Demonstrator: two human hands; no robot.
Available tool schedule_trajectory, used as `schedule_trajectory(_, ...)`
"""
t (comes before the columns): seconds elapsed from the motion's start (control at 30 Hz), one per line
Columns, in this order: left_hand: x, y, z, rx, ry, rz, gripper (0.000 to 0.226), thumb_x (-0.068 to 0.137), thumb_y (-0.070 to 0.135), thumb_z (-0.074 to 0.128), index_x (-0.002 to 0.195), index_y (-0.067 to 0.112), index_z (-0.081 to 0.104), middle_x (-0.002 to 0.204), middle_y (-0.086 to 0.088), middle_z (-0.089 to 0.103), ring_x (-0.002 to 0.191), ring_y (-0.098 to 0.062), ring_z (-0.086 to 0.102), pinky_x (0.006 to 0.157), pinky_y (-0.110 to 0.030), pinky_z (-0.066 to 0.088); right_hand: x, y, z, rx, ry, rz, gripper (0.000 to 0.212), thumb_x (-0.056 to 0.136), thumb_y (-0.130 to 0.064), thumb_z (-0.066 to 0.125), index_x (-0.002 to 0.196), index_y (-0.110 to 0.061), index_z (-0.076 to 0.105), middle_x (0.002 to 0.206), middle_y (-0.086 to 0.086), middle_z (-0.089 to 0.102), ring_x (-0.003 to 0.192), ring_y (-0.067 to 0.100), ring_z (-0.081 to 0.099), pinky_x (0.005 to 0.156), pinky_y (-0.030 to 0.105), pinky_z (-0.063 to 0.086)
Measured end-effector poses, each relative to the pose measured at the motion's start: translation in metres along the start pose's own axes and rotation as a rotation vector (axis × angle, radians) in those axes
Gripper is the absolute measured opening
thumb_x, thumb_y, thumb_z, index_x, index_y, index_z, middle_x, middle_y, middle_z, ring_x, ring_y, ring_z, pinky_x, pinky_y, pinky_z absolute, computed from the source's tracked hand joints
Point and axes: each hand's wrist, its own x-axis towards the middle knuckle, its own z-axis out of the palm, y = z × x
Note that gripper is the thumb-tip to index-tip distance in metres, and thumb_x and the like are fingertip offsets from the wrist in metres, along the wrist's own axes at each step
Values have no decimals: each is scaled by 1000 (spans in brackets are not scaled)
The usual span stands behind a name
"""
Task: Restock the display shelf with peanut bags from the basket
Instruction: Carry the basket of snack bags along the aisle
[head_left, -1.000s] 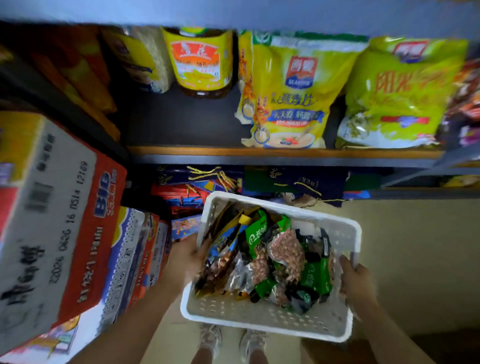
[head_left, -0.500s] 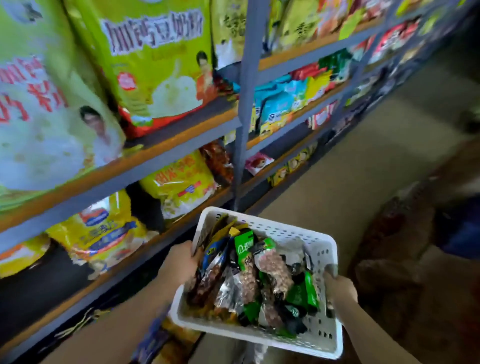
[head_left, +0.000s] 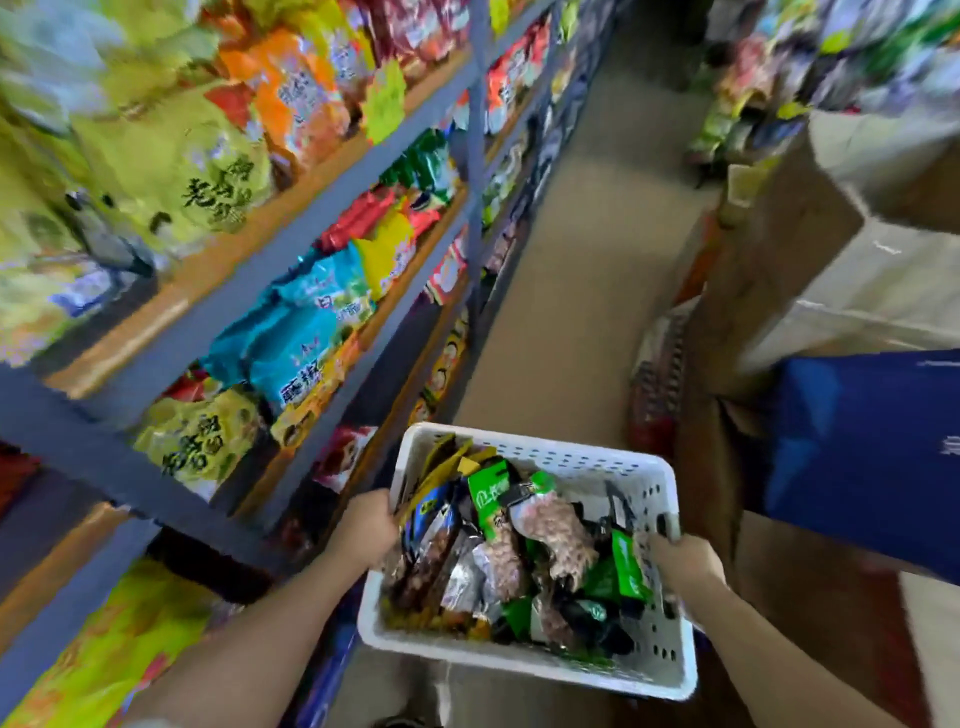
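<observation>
between two runs of shelving, down a narrow shop aisle, a person carries a white perforated basket (head_left: 655, 656) at waist height. left hand (head_left: 363, 535) wraps the basket's left rim, fingers curled over the edge; right hand (head_left: 680, 564) grips the right rim the same way, thumb inside against the wall. both hold nothing but the basket.

peanut bags (head_left: 545, 535) lie heaped inside it, clear-fronted packs with green headers among darker foil packets, none yet taken out. display shelf (head_left: 332, 182) runs along the left side, grey-framed with wooden boards, crowded with yellow, teal and red snack packs; much of it is blurred, so which gap is meant for peanuts cannot be told. cardboard cartons (head_left: 810, 270) and a blue box (head_left: 862, 457) stand on the right.

this looks like the carrying step, with stocking not begun. next move likely calls for finding the peanut slot, steadying the basket on one arm or setting it down, and freeing a hand to lift a bag.
</observation>
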Motion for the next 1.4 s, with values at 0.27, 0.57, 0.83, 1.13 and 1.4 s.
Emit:
schedule_trajectory(0.27, 177, 128, -52, 60, -80, 96, 28, 83, 26, 60, 61, 15, 46, 82, -18, 66, 79, -31, 65, 62, -30, 46, 95, -123, -16, 79, 88, 100, 31, 83, -33, 63, 74, -3, 64, 59, 11, 57, 53, 28, 55, 55, 32, 47)
schedule_trajectory(0.57, 389, 281, -58, 141, -134, 163, 28, 83, 27, 61, 74, 1, 59, 77, -20, 67, 74, -34, 66, 68, -43, 56, 296, -265, -46, 166, 48, 142, 35, 90, -32, 54, 67, -6, 52, 61, 8, 52, 58, 25, 51, 59, 33, 45)
schedule_trajectory(0.83, 565, 443, -86, 136, -82, 155, 35, 82, 32, 66, 61, 13, 46, 62, -5, 51, 68, -25, 57, 56, -27, 31, 461, -443, -114, 196, 43, 111, 38, 91, -27, 55, 57, -11, 47, 55, 9, 46, 52, 25, 45, 56, 34, 39)
schedule_trajectory(1.13, 844, 599, -81, 255, -148, 203, 20, 86, 22, 58, 84, 2, 56, 90, -21, 65, 86, -34, 62, 70, -39, 50, 693, -622, -137, 212, 81, 201, 31, 89, -28, 58, 78, 2, 56, 58, 12, 50, 51, 25, 49, 51, 32, 44)
schedule_trajectory(1.4, 1065, 811, -112, 372, -150, 290, 18, 81, 3, 55, 98, -3, 59, 103, -20, 63, 100, -33, 58, 79, -35, 51, 874, -783, -208, 394, 145, 288, 28, 86, -26, 60, 65, -10, 51, 54, 8, 46, 47, 20, 43, 50, 30, 37)
